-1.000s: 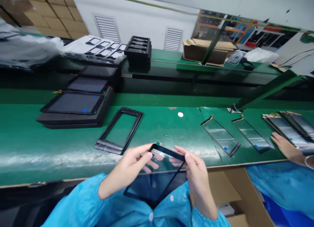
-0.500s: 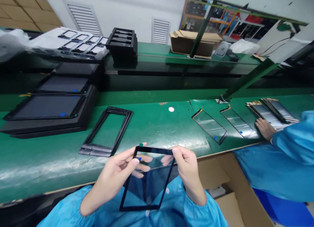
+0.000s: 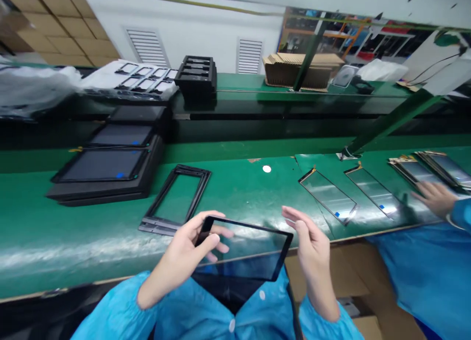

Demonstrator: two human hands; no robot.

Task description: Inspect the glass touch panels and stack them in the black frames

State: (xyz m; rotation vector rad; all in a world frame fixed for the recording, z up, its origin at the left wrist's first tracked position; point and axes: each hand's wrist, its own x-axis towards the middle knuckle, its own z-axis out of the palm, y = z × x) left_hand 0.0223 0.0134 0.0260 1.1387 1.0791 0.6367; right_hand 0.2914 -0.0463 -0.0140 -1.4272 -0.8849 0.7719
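My left hand (image 3: 186, 254) grips the left end of a clear glass touch panel (image 3: 246, 249) with a black border, thumb in front and fingers showing through behind it. The panel hangs tilted above the bench's front edge, its long side running left to right. Just off its right end, my right hand (image 3: 312, 242) is raised with thumb and fingers apart, holding nothing. A stack of black rectangular frames (image 3: 158, 221) lies on the green bench (image 3: 239, 197) beyond my left hand. Two slim clear panels (image 3: 327, 195) with blue tabs lie flat to the right.
At left, bordered dark panels (image 3: 101, 164) rest on black foam slabs (image 3: 99, 193). A co-worker's hand (image 3: 436, 197) is near stacked panels (image 3: 414, 170) at far right. A green post (image 3: 393, 119) rises from the bench. Black trays (image 3: 196, 77) and cardboard dividers (image 3: 301, 70) stand on the shelf.
The panel has turned from upright to lengthwise in my left hand. My right hand has let go of it and moved right. The co-worker's hand has lifted slightly, and the view has shifted.
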